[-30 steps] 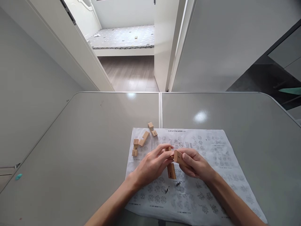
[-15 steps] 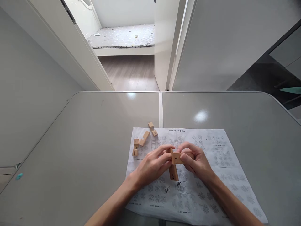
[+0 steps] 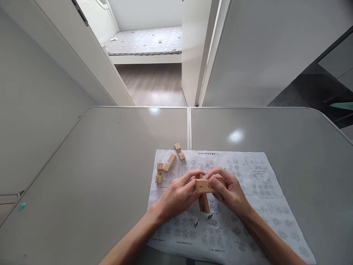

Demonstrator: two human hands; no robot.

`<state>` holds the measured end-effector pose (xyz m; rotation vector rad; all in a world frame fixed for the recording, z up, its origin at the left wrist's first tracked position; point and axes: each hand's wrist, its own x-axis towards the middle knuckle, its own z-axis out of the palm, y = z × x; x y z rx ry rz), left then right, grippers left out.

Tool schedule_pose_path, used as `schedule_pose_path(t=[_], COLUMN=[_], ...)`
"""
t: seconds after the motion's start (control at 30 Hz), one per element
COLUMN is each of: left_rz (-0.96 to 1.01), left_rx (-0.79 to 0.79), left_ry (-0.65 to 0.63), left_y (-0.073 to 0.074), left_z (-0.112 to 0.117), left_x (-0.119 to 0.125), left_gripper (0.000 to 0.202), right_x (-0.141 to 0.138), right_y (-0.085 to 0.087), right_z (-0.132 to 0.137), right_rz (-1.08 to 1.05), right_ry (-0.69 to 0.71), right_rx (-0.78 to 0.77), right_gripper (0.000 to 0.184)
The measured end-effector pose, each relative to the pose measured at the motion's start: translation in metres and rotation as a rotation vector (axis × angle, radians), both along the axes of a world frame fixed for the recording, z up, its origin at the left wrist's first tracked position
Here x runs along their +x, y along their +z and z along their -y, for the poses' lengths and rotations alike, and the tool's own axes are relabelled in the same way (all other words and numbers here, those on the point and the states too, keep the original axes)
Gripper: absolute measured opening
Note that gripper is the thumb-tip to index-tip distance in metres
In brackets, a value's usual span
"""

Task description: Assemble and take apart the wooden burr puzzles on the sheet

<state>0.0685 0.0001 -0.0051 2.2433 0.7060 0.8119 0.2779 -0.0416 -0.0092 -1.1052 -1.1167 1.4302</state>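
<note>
Over the printed sheet [image 3: 242,221], my left hand [image 3: 179,191] grips a long wooden puzzle piece [image 3: 204,203] that points toward me and bears a dark mark on its near end. Across its top lies another wooden puzzle piece [image 3: 202,186], pinched by my right hand [image 3: 227,187] between thumb and fingers. Together the two pieces form a cross. My fingers hide where they meet. To the left, notched wooden pieces rest on the sheet: an upright-lying one [image 3: 159,173], a slanted one [image 3: 169,162] and one at the top edge [image 3: 179,151].
The sheet carries rows of small line diagrams and lies on a grey table [image 3: 96,176] with a pale seam [image 3: 189,129]. Small dark scraps [image 3: 196,223] lie near the held pieces. Beyond the table are an open door [image 3: 193,51] and a bed [image 3: 146,42].
The crosswise piece in my right hand has shifted left and turned a little over the lower piece. My left hand and the loose pieces stay nearly where they were.
</note>
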Motion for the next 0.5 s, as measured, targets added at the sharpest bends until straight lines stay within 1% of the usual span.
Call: schedule_pose_path(t=[0.23,0.37,0.5], left_rz=[0.062,0.082,0.083], left_rx=[-0.073,-0.192,-0.297], left_ry=[0.061,0.095,0.129], left_y=[0.0018,0.0032,0.0008], left_z=[-0.0011,-0.0018,-0.0002], left_x=[0.0002,-0.0003,-0.0017], left_gripper=[0.020,0.029,0.033], right_x=[-0.0007,-0.0005,0.0002], right_y=[-0.0036,-0.0006,0.0012], right_z=[-0.0012,-0.0027,-0.0033], right_rz=[-0.022,-0.014,0.005], right_ry=[0.023,0.039,0.043], right_rx=[-0.014,-0.013,-0.017], right_gripper=[0.034,0.032,0.034])
